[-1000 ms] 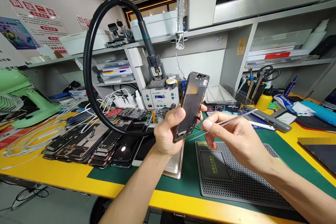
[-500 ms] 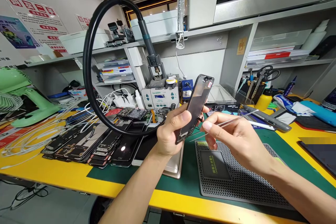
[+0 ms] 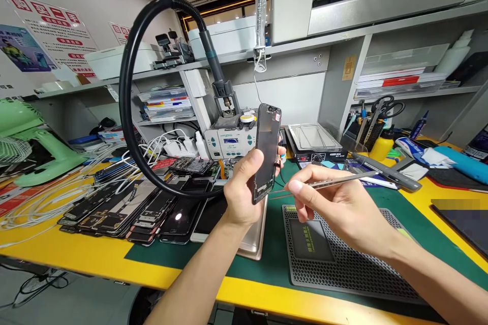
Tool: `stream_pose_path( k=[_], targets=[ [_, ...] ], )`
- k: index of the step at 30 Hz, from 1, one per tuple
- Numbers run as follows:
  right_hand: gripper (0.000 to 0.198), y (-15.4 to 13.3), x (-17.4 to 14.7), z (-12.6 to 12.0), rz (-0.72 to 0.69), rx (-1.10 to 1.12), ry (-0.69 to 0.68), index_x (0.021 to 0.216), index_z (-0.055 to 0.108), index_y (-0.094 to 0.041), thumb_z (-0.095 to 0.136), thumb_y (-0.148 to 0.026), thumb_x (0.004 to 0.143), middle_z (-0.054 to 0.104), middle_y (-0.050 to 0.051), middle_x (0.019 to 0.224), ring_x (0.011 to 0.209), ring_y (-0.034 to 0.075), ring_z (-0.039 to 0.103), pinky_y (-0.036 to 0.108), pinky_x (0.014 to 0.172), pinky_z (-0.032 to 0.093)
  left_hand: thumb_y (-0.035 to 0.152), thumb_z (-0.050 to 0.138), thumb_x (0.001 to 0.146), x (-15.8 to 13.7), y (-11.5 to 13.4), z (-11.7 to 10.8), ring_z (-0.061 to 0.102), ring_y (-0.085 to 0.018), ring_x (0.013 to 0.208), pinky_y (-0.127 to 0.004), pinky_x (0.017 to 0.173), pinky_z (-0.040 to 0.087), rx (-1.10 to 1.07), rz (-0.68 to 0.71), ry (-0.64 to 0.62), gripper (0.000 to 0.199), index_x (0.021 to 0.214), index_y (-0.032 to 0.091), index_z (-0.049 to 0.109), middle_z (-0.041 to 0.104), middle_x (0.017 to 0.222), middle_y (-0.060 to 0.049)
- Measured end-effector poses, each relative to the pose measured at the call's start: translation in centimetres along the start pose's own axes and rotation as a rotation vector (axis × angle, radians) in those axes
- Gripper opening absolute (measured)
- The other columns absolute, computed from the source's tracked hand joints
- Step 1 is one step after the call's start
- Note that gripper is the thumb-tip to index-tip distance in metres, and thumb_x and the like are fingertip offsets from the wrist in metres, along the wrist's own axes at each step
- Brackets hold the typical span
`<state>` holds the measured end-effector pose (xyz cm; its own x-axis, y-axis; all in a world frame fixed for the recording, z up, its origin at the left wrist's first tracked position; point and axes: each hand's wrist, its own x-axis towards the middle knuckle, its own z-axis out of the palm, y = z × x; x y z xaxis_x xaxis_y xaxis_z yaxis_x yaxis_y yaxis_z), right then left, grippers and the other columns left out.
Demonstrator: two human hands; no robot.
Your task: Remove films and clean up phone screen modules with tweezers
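My left hand [image 3: 244,188] is closed around a dark phone screen assembly [image 3: 267,152], thumb across its left edge and fingers behind the right. The part stands nearly upright, its inner side towards me, with a small red-and-white sticker near the top. In my right hand [image 3: 335,208] a pair of thin metal tweezers [image 3: 335,180] is pinched between thumb and fingers. Their tips point left, close to the lower right corner of the screen assembly; whether they touch it I cannot tell. A grey perforated mat [image 3: 343,274] lies below my right hand.
Stacks of phone screens [image 3: 114,208] and white cables [image 3: 46,188] cover the left of the bench. A black hose [image 3: 125,86] arches over them to a soldering station [image 3: 231,142]. A flat heating plate [image 3: 314,139], a yellow bottle [image 3: 382,146] and tools stand behind my right hand.
The screen assembly has turned more upright and moved slightly left in my left hand. My right hand has shifted a little left, and the tweezers now lie flatter.
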<state>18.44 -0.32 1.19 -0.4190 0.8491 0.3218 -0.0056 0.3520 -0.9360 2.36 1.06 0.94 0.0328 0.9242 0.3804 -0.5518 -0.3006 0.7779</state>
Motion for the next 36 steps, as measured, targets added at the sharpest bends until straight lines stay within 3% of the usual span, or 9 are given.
stream_pose_path(
  k=[10,22,36],
  targets=[
    [0.029,0.34,-0.06,-0.11,-0.030,0.005,0.031,0.078,0.065,-0.020,0.066,-0.045,0.093,0.060,-0.003,0.063,0.057,0.012,0.057,0.024,0.056,0.045,0.047,0.058,0.087,-0.04,0.26,0.46,0.059,-0.017,0.075,-0.029,0.071,0.053,-0.078,0.006,0.003,0.041,0.106,0.015,0.077,0.070,0.097,-0.010],
    [0.033,-0.54,-0.13,-0.09,-0.058,0.018,0.087,0.071,0.063,-0.018,0.068,-0.044,0.091,0.058,-0.002,0.059,0.051,0.011,0.055,0.023,0.052,0.044,0.051,0.064,0.083,-0.42,-0.05,-0.26,0.059,-0.022,0.084,-0.034,0.079,0.049,0.074,0.029,-0.088,0.038,0.102,0.021,0.077,0.069,0.102,-0.008],
    [0.031,-0.22,-0.34,-0.11,-0.048,-0.002,0.049,0.075,0.064,-0.020,0.066,-0.044,0.093,0.059,-0.002,0.062,0.054,0.012,0.056,0.025,0.054,0.044,0.047,0.053,0.090,-0.06,0.27,0.66,0.060,-0.018,0.075,-0.030,0.067,0.052,-0.136,-0.046,0.011,0.043,0.105,0.012,0.072,0.069,0.095,-0.012]
  ],
)
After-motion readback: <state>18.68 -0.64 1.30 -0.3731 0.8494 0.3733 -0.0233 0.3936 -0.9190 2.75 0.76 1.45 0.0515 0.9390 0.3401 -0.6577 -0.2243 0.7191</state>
